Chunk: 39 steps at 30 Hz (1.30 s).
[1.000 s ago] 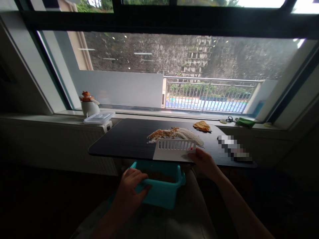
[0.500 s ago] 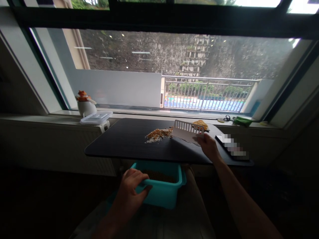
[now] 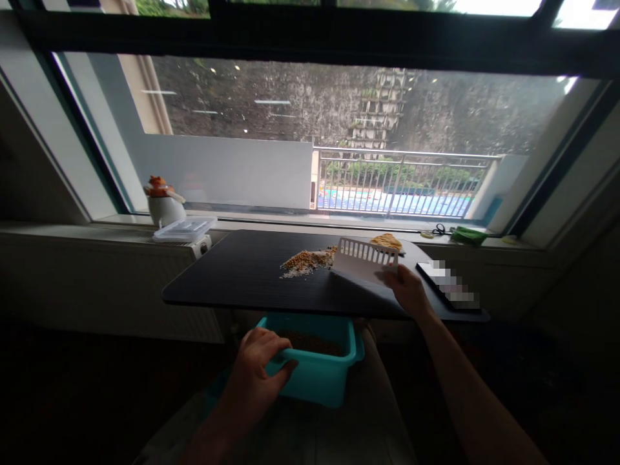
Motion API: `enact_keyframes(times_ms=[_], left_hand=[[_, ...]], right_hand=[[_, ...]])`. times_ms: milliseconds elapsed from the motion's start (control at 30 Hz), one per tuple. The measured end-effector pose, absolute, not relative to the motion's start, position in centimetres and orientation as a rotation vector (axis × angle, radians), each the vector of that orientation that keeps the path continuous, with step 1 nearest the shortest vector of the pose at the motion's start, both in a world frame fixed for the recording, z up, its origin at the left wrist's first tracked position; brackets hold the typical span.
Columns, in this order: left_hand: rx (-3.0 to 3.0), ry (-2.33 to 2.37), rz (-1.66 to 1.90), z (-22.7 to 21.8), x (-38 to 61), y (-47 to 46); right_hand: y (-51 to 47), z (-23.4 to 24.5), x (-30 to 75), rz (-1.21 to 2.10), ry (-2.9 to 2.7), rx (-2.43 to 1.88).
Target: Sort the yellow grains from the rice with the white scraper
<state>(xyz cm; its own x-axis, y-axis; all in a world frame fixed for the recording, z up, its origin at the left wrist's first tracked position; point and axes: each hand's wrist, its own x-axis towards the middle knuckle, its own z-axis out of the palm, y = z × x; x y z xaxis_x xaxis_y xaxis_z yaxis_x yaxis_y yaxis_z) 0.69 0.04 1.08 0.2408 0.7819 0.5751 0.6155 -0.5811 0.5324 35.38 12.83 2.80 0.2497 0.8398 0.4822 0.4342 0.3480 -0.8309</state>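
My left hand (image 3: 261, 368) is closed on the near left rim of a turquoise plastic tub (image 3: 314, 381), which sits at my lap with brown grains (image 3: 312, 342) inside. My right hand (image 3: 407, 287) grips a pale flat plastic scraper (image 3: 358, 265) with a row of slots along its upper edge. The scraper stands tilted on the dark tabletop (image 3: 232, 278). Just left of it lies a loose pile of mixed grains (image 3: 307, 260), yellow kernels and white bits. Part of the pile's right end is hidden behind the scraper.
A yellow cloth-like item (image 3: 386, 242) lies at the table's back. On the right is a phone-like slab (image 3: 448, 287), partly blurred out. Scissors (image 3: 440, 229) and a green packet (image 3: 468, 236) rest on the sill. A clear plastic lid (image 3: 184, 229) and a white pot (image 3: 166, 210) stand at left.
The scraper has shifted slightly and tilts a little differently in my right hand. My left hand keeps its hold on the tub, and the grain pile looks much the same.
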Motion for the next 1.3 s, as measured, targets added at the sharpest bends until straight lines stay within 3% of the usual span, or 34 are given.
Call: enact_keyframes(times_ms=[267,433,700,1300], left_hand=[[2.325,1.254,1.231,0.7,1.9,0.2],[2.332,1.232,1.238,0.8,1.8,0.2],[2.334,1.27,1.244,0.8,1.4,0.1],[2.341,1.313,1.272,1.1,1.4,0.0]], right_hand=[[8.4,2.7,34.4,0.688,-1.399,-1.186],[10.7,3.9,33.9,0.441,-1.286,-1.23],[14.2,3.2,33.6,0.352,-1.381,-1.263],[10.1,2.8,32.9,0.657,-1.451,-1.178]])
